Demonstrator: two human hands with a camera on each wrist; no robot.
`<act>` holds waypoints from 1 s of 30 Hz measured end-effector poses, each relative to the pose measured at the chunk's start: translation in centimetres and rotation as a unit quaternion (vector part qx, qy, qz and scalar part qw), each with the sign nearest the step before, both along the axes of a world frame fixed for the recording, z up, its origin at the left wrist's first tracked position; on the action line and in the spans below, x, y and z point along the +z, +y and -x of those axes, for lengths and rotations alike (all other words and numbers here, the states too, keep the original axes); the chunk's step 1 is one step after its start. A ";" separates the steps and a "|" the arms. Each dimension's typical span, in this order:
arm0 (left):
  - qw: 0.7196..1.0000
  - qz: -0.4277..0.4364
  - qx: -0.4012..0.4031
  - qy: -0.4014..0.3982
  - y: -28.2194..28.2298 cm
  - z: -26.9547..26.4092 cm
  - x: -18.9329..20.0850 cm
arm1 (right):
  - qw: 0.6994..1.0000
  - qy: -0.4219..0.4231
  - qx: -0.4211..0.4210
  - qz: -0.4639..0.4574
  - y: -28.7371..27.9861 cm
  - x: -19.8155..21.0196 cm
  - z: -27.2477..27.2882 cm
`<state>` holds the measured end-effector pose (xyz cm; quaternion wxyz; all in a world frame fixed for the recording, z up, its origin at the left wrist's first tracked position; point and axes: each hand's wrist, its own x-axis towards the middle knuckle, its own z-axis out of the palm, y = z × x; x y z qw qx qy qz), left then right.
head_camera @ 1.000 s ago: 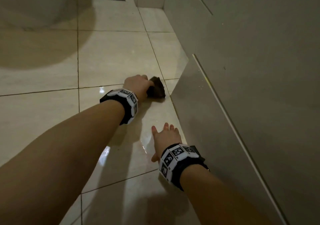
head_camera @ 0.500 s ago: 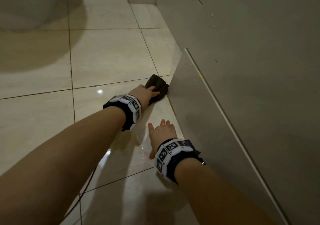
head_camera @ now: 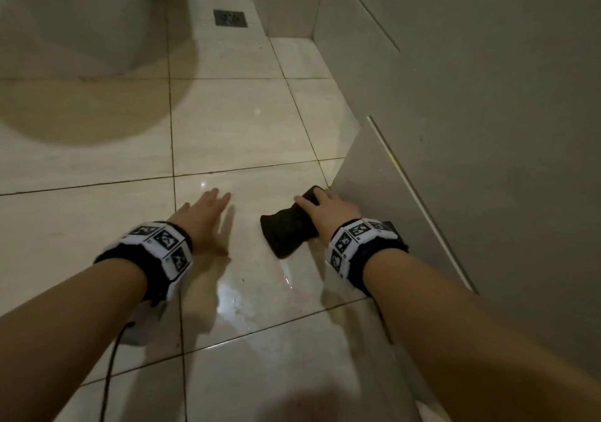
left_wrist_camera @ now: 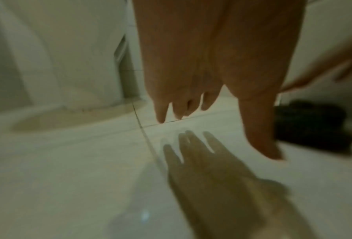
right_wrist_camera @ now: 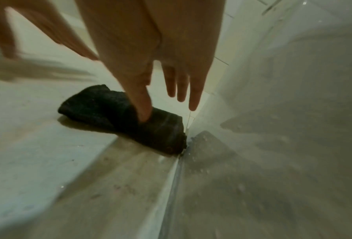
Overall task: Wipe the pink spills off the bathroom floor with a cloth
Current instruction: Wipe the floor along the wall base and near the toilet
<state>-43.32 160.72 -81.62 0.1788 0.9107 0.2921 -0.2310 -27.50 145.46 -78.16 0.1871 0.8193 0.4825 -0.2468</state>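
Low right of centre in the head view, the dark cloth (head_camera: 289,226) lies bunched on the tiled floor (head_camera: 234,129), one end against the foot of the grey wall panel (head_camera: 383,200). Right hand (head_camera: 328,212) over the cloth's far end — fingers straight and spread. In the right wrist view the thumb (right_wrist_camera: 142,103) presses down on the cloth (right_wrist_camera: 119,113); the other fingers (right_wrist_camera: 193,90) point past it toward the wall seam, and whether they touch anything I cannot tell. No curl round the fabric.

Left hand (head_camera: 203,220) left of centre, palm down, fingers extended and slightly fanned, holding nothing. In the left wrist view it hangs just above the tile with its reflection below the fingertips (left_wrist_camera: 160,114); contact with the floor cannot be told. Cloth (left_wrist_camera: 310,127) sits well to its right there.

Wet sheen on the tile below the cloth, bottom centre of the head view; a faint pinkish trace (head_camera: 300,296) shows in it — very dim.

Upper centre: square floor drain (head_camera: 230,18), nothing visible in it. Upper left: white curved fixture base (head_camera: 74,21), its shadow on the tiles.
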 end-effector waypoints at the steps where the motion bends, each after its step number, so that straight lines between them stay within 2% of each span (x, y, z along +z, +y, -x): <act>1: 0.998 -0.027 0.003 0.062 0.6 1.6 -0.4 | 0.999 0.001 0.028 0.018 0.6 -0.5 -0.1; 2: 0.993 -0.044 0.008 0.109 0.8 3.1 -0.8 | 0.998 -0.002 0.058 0.039 1.1 -1.0 -0.1; 4: 0.988 -0.050 0.010 0.147 0.9 5.3 -2.2 | 0.994 -0.002 0.088 0.067 2.1 -2.6 0.4; 7: 0.991 -0.041 0.026 0.124 1.3 6.4 -3.4 | 0.999 -0.014 0.047 0.022 2.8 -4.4 1.1; 11: 0.992 -0.021 0.036 0.123 1.3 6.3 -3.4 | 0.994 -0.101 0.030 -0.022 2.8 -4.7 1.9; 13: 0.992 -0.025 0.035 0.120 1.3 6.4 -3.4 | 0.990 -0.124 -0.047 -0.051 2.9 -4.3 1.4; 16: 0.993 -0.031 0.037 0.111 1.2 6.6 -3.3 | 0.957 -0.120 -0.247 -0.093 2.9 -3.5 -0.4; 18: 0.993 -0.033 0.037 0.109 1.1 6.6 -3.1 | 0.947 -0.105 -0.289 -0.092 3.0 -4.0 -0.9; 24: 0.994 -0.041 0.038 0.096 1.0 6.7 -2.7 | 0.960 -0.046 -0.273 -0.047 3.9 -4.7 0.3; 26: 0.994 -0.040 0.041 0.092 0.9 6.9 -2.5 | 0.970 -0.035 -0.229 -0.069 4.3 -4.3 2.0; 30: 0.995 -0.025 0.063 0.078 0.3 7.2 -2.1 | 0.992 0.029 -0.081 -0.087 4.8 -4.4 8.9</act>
